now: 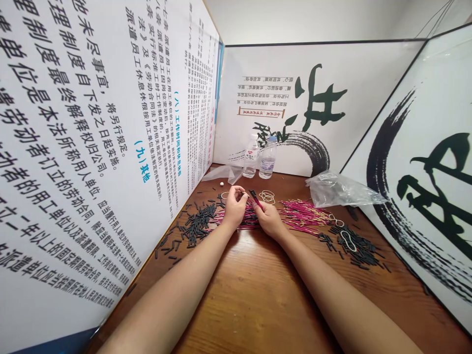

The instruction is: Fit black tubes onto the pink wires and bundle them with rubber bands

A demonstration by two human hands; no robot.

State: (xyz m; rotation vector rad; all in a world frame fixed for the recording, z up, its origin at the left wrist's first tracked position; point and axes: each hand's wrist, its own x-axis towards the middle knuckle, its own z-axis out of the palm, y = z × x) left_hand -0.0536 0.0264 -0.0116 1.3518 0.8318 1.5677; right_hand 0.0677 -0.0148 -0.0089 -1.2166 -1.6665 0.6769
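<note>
My right hand (pixel 271 220) is closed around a small bundle of thin pink-red sticks with black ends (pixel 254 193), which point up and to the left. Close beside it, my left hand (pixel 235 207) has its thumb and forefinger pinched near the bundle's tips; whatever sits between them is too small to make out. Beneath and behind both hands lie many more thin pink sticks (pixel 304 211), some with pale ends. A heap of short black tube-like pieces (pixel 199 223) is spread to the left, and a second heap of black pieces (pixel 363 248) lies to the right.
Two clear plastic bottles (pixel 267 160) stand at the back of the wooden table (pixel 254 285). A clear plastic bag (pixel 335 189) lies back right, plastic film (pixel 224 173) back left. Pale rubber bands (pixel 347 241) lie among the pieces. Printed panels (pixel 273 64) enclose three sides.
</note>
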